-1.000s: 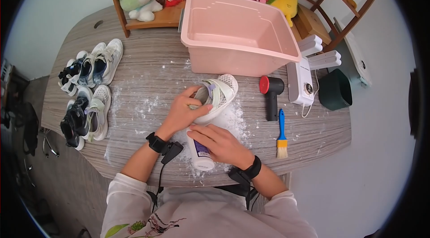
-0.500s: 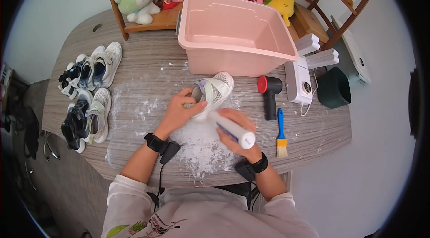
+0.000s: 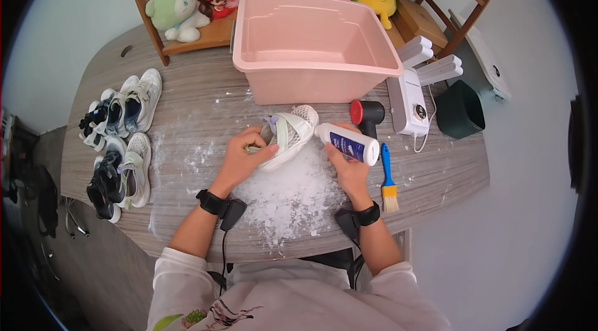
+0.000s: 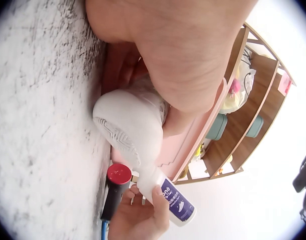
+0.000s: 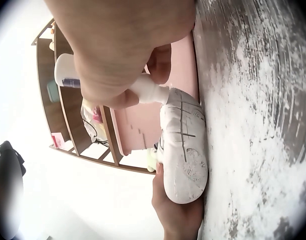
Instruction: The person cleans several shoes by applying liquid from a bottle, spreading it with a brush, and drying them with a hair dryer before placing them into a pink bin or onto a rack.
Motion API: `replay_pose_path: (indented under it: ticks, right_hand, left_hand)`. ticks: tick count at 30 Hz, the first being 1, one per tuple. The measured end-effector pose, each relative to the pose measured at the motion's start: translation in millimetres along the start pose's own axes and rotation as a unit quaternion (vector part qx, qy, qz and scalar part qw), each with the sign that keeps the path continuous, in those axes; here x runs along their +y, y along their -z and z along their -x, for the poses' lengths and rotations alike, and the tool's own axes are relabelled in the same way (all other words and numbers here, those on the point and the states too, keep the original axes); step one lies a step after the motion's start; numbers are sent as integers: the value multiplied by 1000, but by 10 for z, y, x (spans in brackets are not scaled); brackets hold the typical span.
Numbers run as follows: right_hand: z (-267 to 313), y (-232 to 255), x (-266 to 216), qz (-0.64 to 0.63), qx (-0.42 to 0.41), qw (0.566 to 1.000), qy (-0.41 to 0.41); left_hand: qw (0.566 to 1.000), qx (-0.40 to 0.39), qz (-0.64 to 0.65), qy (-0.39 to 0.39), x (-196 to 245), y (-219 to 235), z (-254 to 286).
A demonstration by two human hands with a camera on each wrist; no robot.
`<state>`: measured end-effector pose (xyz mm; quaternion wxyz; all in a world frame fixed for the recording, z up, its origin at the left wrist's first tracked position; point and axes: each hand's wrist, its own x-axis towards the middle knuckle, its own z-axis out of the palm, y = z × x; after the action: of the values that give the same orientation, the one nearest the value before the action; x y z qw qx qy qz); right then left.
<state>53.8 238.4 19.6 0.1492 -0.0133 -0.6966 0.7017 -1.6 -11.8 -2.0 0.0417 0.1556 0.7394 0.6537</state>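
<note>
My left hand [image 3: 240, 158] grips a white mesh sneaker [image 3: 288, 138] at its heel and opening, sole side low over the powdery table. The right hand [image 3: 350, 174] is curled round a white bottle with a purple label [image 3: 354, 146], tilted so its narrow end points at the toe. In the right wrist view the bottle's tip meets the toe of the sneaker [image 5: 184, 145], whose side sole shows dark lines. From the left wrist, the sneaker [image 4: 130, 120] hides part of the bottle's tip, while the label on the bottle [image 4: 177, 202] faces the camera.
White powder [image 3: 280, 197] is scattered over the wooden table. A pink bin [image 3: 317, 81] stands behind the sneaker. To the right are a black-and-red blower [image 3: 367, 113], a blue-handled brush [image 3: 387, 178], a white shoe dryer [image 3: 408, 106] and a dark green bin [image 3: 460, 110]. Several shoes [image 3: 134, 169] line the left.
My right hand has lifted the bottle from near the table's front, turned it and carried it right and forward to the sneaker's toe. The left hand keeps holding the sneaker.
</note>
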Motion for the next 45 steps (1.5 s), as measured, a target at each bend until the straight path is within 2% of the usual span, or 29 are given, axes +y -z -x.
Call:
replay_pose_path:
  ticks: [4,6,9,11,15,17,18,20,23,27,29,32,36,39,41,45]
  right_hand:
    - [-51,-1,7,-10,26,1000,13]
    - [-81,15,15,-56,71,996,-9]
    - [-118,40,39,-65,84,994,-13]
    - [-139,30,27,-69,92,993,-14]
    - [-135,30,-16,-52,103,993,-29]
    - [-120,58,-22,-49,99,992,-61]
    - [-115,66,-25,-50,101,992,-62]
    - [-106,80,-24,-46,110,991,-68]
    - [-106,89,19,1,116,992,-47]
    - [-106,96,55,2,106,993,-54]
    - [-108,48,42,-3,122,991,-56]
    - [-120,37,83,-3,126,990,-56]
    - [-132,17,112,-11,141,989,-47]
    - [-124,46,95,6,143,987,-71]
    - [-127,70,146,24,161,986,-46]
    - [-124,88,148,34,165,985,-47]
  left_hand:
    - [1000,-9,-16,-14,-5,35,14]
    - [999,-18,-30,-31,-23,35,26]
    - [999,-17,4,-31,-38,31,37]
    - [996,-11,84,-28,-28,33,29]
    - [994,24,101,-24,14,-7,21]
    - [986,85,-54,-136,26,-17,-5]
    - [986,83,-55,-136,44,-20,0]
    - [966,117,-174,-151,173,-31,14]
    - [962,104,-209,-143,138,-31,28]
    - [957,139,-218,-131,134,-124,68]
    - [950,170,-206,-160,102,-148,77]
    - [950,182,-201,-153,98,-160,88]
    - [951,185,-200,-147,97,-164,88]
    - [950,185,-204,-146,93,-169,84]
    - [948,188,-209,-147,87,-168,84]
    - [948,183,-216,-144,80,-166,86]
